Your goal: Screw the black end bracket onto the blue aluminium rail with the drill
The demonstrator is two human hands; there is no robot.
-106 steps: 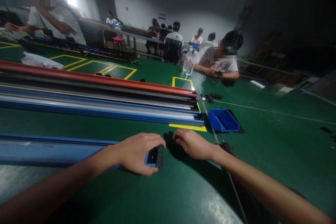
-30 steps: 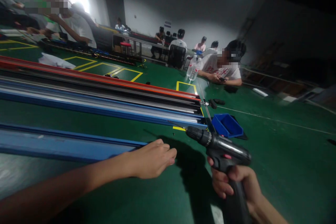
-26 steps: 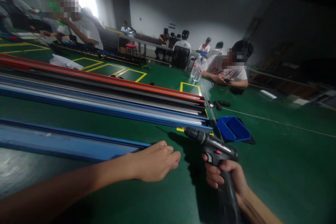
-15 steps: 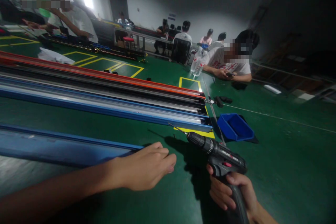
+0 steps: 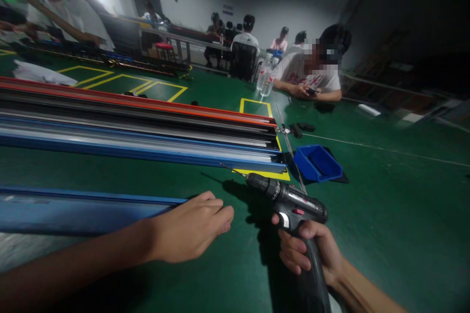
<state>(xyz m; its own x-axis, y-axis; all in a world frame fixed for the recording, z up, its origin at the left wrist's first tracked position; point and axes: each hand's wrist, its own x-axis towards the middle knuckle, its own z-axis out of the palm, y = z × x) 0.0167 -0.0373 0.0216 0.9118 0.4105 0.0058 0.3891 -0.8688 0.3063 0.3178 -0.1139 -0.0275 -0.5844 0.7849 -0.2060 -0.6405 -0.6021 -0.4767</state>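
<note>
Near the lower right of the frame, the right hand (image 5: 312, 249) is wrapping firmly around the handle of a black cordless drill (image 5: 293, 200), its thumb lying across the back and its index finger sitting at the pale trigger; whether that trigger is being pressed, I cannot tell. The long thin bit (image 5: 233, 170) is pointing to the left and slightly up, and its shadow is falling on the green tabletop (image 5: 396, 215), so the tool is being held clear of the surface. At the lower centre, the left hand (image 5: 194, 227) is curling palm down over the right-hand end of the near blue rail (image 5: 81, 212), which is stretching in from the left edge; its fingers are bending out of sight, so I cannot tell whether they are gripping anything. Above, a row of blue, black and orange rails (image 5: 147, 99) is lying alongside, with a blue bin (image 5: 319, 164) standing just right of its end. For good handling, the left hand should be pressing the rail steady with its fingertips well out of the bit's line, while the right should be keeping its wrist straight and easing off the trigger until the bit is sitting square.
</note>
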